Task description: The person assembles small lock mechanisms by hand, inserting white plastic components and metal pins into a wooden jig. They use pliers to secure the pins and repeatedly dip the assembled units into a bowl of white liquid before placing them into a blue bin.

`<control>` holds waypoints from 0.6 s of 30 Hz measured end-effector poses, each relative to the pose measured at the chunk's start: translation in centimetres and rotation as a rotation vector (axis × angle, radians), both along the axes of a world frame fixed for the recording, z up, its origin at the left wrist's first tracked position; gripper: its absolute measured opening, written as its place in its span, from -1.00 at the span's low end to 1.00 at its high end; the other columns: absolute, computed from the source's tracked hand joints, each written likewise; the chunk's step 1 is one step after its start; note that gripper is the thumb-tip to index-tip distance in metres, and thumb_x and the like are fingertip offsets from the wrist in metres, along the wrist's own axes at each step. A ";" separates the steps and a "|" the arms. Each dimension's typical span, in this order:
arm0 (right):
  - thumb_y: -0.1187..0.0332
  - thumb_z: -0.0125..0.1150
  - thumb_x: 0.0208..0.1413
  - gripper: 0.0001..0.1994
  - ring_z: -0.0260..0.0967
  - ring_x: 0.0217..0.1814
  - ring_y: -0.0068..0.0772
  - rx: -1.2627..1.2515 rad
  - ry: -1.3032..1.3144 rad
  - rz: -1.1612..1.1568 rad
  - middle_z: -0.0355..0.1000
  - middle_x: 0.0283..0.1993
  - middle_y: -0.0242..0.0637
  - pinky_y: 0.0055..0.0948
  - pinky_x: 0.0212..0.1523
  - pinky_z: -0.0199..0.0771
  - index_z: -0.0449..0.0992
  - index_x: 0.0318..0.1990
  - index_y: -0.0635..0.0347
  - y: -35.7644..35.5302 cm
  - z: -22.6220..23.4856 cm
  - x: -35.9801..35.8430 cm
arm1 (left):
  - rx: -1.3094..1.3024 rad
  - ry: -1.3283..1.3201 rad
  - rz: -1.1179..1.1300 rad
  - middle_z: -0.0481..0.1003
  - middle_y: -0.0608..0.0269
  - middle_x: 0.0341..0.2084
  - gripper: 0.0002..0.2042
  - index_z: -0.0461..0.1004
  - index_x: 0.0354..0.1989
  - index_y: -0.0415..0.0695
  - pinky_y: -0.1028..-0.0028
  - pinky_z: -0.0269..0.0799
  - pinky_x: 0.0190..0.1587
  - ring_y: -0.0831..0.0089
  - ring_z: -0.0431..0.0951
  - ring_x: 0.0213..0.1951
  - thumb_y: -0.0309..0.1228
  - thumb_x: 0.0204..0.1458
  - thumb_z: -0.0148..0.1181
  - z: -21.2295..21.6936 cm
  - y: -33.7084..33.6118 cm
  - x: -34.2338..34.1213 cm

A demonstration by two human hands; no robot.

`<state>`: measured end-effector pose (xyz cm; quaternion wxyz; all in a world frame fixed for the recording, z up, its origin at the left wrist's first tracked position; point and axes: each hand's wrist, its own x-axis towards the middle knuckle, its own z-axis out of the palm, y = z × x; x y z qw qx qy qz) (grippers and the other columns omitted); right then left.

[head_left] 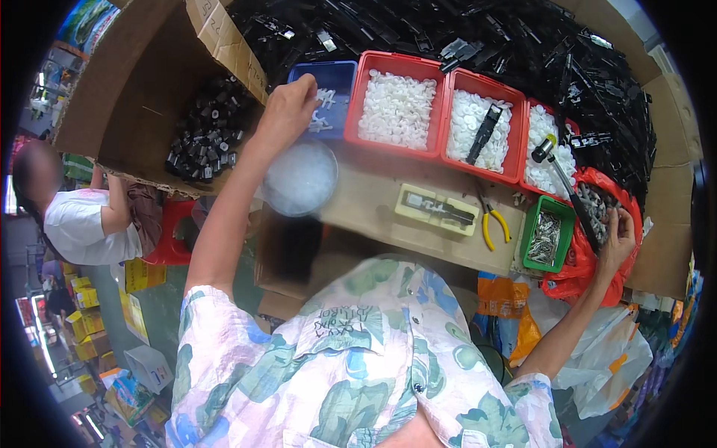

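Note:
My left hand (286, 113) is over the blue tray (345, 75), its fingers curled down beside small white plastic pieces (320, 119); whatever is in them is hidden. My right hand (618, 237) reaches into a red plastic bag (581, 278) of small grey parts (594, 200), its fingertips drawn together among them. Close by it lies a small hammer (560, 173) with a black and yellow head, its handle running down to the bag. On the table in front of me, a cream block (409, 213) bears a black and clear part (448, 210).
Red trays (442, 155) of white discs stand behind the block, a black part (485, 133) on one. Yellow-handled pliers (489, 228) lie near a green tray (529, 254) of metal pins. A round translucent lid or bowl (300, 179) sits beside a carton (123, 97). Another person (93, 216) sits left.

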<state>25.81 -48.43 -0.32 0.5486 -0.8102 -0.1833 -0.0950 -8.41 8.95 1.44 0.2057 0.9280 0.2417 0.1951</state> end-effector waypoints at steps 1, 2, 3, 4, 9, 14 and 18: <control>0.40 0.24 0.30 -0.81 0.45 -0.25 -0.64 0.028 -0.001 -0.036 0.55 -0.20 -0.31 -0.63 -0.18 0.46 0.52 -0.05 0.33 -0.1 0.6 -1.1 | 0.013 -0.026 -0.039 0.54 0.01 -0.46 -0.86 0.49 -0.36 -0.29 0.22 0.46 -0.26 0.09 0.59 -0.33 -0.52 -0.03 0.33 0.8 -0.5 -0.5; 0.41 0.22 0.31 -0.79 0.47 -0.29 -0.61 0.041 0.000 -0.004 0.56 -0.21 -0.26 -0.62 -0.21 0.49 0.48 -0.01 0.35 -0.4 0.6 -1.3 | 0.024 -0.046 -0.068 0.54 0.02 -0.48 -0.85 0.48 -0.35 -0.31 0.27 0.46 -0.31 0.15 0.59 -0.39 -0.52 -0.01 0.32 1.4 -1.1 -1.4; 0.41 0.22 0.31 -0.80 0.47 -0.29 -0.62 0.037 0.004 0.015 0.56 -0.22 -0.27 -0.62 -0.22 0.48 0.49 -0.01 0.34 -0.5 0.6 -1.7 | 0.035 -0.065 -0.097 0.55 0.04 -0.50 -0.85 0.48 -0.34 -0.33 0.32 0.45 -0.37 0.21 0.59 -0.46 -0.52 0.01 0.32 2.0 -1.6 -2.3; 0.41 0.22 0.31 -0.80 0.47 -0.29 -0.62 0.034 0.005 0.033 0.56 -0.22 -0.28 -0.63 -0.23 0.48 0.49 -0.02 0.34 -0.2 0.8 -2.4 | -0.002 -0.036 -0.100 0.55 0.05 -0.48 -0.86 0.52 -0.33 -0.32 0.33 0.44 -0.35 0.26 0.58 -0.43 -0.52 0.00 0.33 2.5 -2.0 -3.3; 0.45 0.22 0.31 -0.83 0.46 -0.29 -0.65 -0.006 -0.003 0.088 0.55 -0.25 -0.33 -0.64 -0.28 0.46 0.51 -0.02 0.30 3.9 1.7 -5.5 | 0.017 -0.010 -0.142 0.55 0.03 -0.44 -0.89 0.56 -0.36 -0.31 0.28 0.45 -0.32 0.16 0.57 -0.40 -0.52 0.00 0.34 2.6 -4.8 -7.1; 0.49 0.23 0.29 -0.85 0.44 -0.29 -0.67 0.014 0.003 0.141 0.54 -0.26 -0.37 -0.66 -0.30 0.44 0.52 -0.04 0.28 7.2 2.4 -8.2 | 0.037 0.023 -0.255 0.45 0.02 -0.42 -0.89 0.52 -0.36 -0.28 0.17 0.42 -0.24 0.02 0.51 -0.29 -0.53 0.01 0.32 0.3 -7.5 -7.9; 0.48 0.26 0.27 -0.84 0.42 -0.30 -0.69 -0.054 -0.010 0.193 0.52 -0.26 -0.39 -0.68 -0.29 0.40 0.53 -0.04 0.29 7.9 2.6 -9.2 | 0.064 0.113 -0.286 0.41 0.03 -0.40 -0.89 0.50 -0.33 -0.28 0.16 0.40 -0.17 0.04 0.47 -0.23 -0.55 0.00 0.30 -0.9 -8.7 -7.8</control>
